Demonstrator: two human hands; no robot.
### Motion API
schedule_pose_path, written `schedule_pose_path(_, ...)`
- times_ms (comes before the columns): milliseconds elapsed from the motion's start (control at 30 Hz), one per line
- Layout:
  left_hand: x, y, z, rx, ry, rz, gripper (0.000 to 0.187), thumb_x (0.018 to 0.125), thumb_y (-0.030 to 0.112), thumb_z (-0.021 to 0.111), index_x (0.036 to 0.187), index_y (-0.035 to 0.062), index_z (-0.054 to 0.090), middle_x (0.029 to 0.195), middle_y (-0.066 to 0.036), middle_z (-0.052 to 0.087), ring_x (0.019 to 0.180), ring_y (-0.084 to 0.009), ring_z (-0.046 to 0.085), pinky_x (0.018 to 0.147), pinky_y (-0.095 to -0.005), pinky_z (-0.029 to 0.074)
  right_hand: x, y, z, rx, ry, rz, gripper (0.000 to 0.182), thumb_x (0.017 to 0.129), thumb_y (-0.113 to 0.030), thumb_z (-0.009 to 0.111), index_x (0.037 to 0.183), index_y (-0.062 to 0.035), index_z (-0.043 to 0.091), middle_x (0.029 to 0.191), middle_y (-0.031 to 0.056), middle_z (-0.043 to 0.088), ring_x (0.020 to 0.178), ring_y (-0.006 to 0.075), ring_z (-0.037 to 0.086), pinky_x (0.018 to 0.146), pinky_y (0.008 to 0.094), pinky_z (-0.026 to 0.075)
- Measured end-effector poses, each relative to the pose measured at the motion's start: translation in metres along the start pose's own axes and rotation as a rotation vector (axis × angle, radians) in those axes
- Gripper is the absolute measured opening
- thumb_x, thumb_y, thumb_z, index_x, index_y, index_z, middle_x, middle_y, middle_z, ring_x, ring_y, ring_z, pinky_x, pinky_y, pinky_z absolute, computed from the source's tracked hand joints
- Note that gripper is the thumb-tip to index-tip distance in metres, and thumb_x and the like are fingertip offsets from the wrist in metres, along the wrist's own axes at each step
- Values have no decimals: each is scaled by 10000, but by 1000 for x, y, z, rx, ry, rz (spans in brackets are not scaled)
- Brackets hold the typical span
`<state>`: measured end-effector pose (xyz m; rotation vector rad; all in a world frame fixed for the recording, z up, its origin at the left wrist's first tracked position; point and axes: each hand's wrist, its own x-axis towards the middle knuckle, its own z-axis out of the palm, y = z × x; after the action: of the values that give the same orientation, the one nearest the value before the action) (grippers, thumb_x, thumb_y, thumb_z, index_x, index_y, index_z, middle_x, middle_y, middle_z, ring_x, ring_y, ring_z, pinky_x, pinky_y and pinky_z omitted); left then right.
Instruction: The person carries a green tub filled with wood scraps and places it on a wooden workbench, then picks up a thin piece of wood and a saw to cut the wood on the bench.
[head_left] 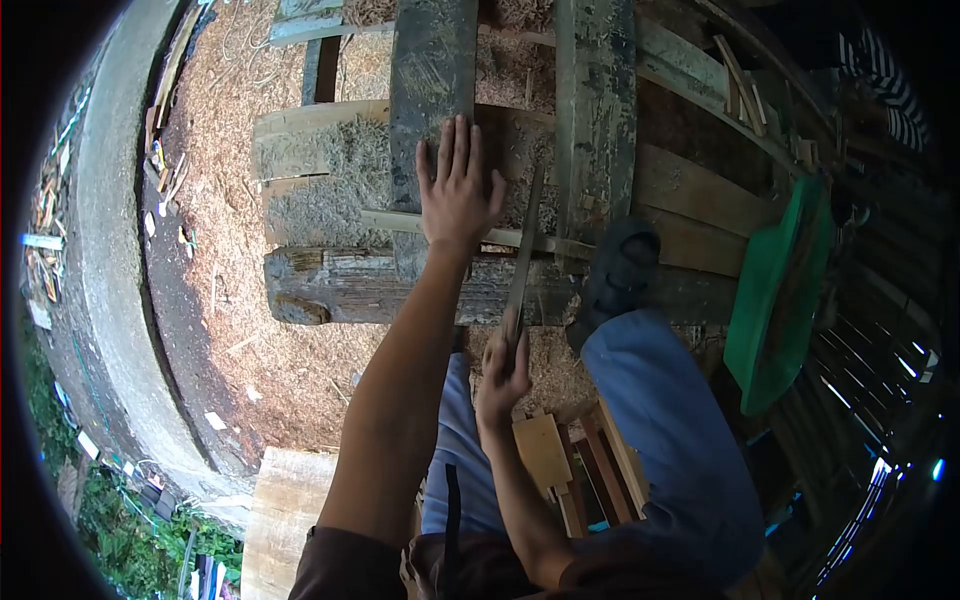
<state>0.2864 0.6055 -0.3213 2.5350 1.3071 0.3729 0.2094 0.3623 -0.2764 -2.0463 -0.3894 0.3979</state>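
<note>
My left hand (462, 195) lies flat with its fingers stretched over a dark weathered plank (430, 70). Under its wrist end runs a narrow wood strip (390, 221), which crosses the plank and extends to the right. My right hand (503, 372) is wrapped round the handle of a handsaw (524, 258). The saw's thin blade points away from me, edge-on in this view, and overlaps the strip to the right of my left hand. Shavings lie around the blade and on the slats below.
A second thick plank (595, 110) runs parallel on the right. My shoe (625, 265) rests by its near end. A green plastic piece (785, 300) stands at right. Wood offcuts (545, 455) sit between my legs. Sawdust (250, 200) covers the ground, with a concrete edge (110, 250) at left.
</note>
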Motion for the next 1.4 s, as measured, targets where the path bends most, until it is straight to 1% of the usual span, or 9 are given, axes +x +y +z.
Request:
schedule_pose_path(133, 0, -2, 4, -20, 31, 1, 685, 976, 371, 534, 1571, 44, 440, 1676, -138, 371, 1583, -258, 287, 1295, -551, 139, 68, -15, 24, 50, -50, 234, 488, 1114, -161, 534, 1547, 48, 449, 1270, 145, 684, 1010, 169, 649, 865, 321, 529)
schedule_pose_path(433, 2, -2, 2, 32, -37, 2, 706, 981, 390, 489, 1587, 35, 413, 1697, -133, 329, 1604, -239, 232, 1312, -545, 90, 30, 0, 9, -10, 53, 10, 473, 1116, -237, 557, 1504, 32, 520, 938, 30, 601, 723, 63, 509, 554, 251, 416)
schedule_pose_path(500, -1, -2, 4, 23, -17, 5, 699, 978, 381, 508, 1579, 34, 424, 1686, -140, 349, 1594, -255, 260, 1305, -548, 113, 81, -26, 20, 109, -60, 323, 471, 1110, -218, 561, 1495, 50, 520, 1055, 81, 691, 787, 96, 607, 618, 263, 496)
schedule_pose_path(633, 2, -1, 1, 24, -5, 10, 688, 978, 374, 521, 1569, 33, 437, 1675, -147, 371, 1585, -269, 286, 1298, -551, 132, -1, -1, -5, -81, 63, -17, 465, 1088, -224, 613, 1496, -9, 548, 1064, 87, 710, 794, 122, 637, 639, 288, 526)
schedule_pose_path(933, 1, -2, 3, 21, -7, 7, 686, 978, 370, 520, 1573, 40, 433, 1683, -144, 357, 1591, -260, 271, 1302, -546, 122, 71, -45, 15, -82, -88, 206, 454, 1073, -128, 609, 1451, 108, 520, 1308, 241, 702, 1159, 244, 722, 942, 340, 590)
schedule_pose_path(1033, 3, -1, 0, 22, -19, 3, 686, 977, 365, 524, 1573, 40, 431, 1683, -142, 358, 1588, -259, 277, 1301, -545, 123, -8, 12, -4, 78, -10, 120, 475, 1099, -164, 576, 1526, 25, 492, 1138, 103, 710, 926, 137, 662, 749, 304, 568)
schedule_pose_path(1267, 5, -2, 2, 30, -14, 1, 690, 972, 366, 526, 1573, 41, 431, 1683, -141, 356, 1592, -256, 267, 1304, -544, 120, 41, -26, 4, -95, 4, -38, 459, 1102, -166, 566, 1494, 67, 512, 1179, 155, 712, 957, 135, 669, 780, 301, 572)
schedule_pose_path(1333, 1, -1, 2, 14, 7, 8, 690, 970, 363, 528, 1572, 39, 432, 1680, -141, 363, 1589, -257, 274, 1304, -544, 122, 65, -39, 13, 16, -50, 329, 390, 1084, -116, 583, 1406, 103, 571, 1314, 235, 703, 1150, 260, 730, 891, 347, 594)
schedule_pose_path(1400, 1, -2, 2, 14, 1, 5, 690, 968, 360, 533, 1571, 39, 433, 1679, -140, 365, 1587, -257, 279, 1303, -544, 125, 31, -20, 0, -29, -54, 282, 396, 1087, -117, 579, 1418, 98, 562, 1314, 234, 703, 1159, 261, 726, 906, 346, 591)
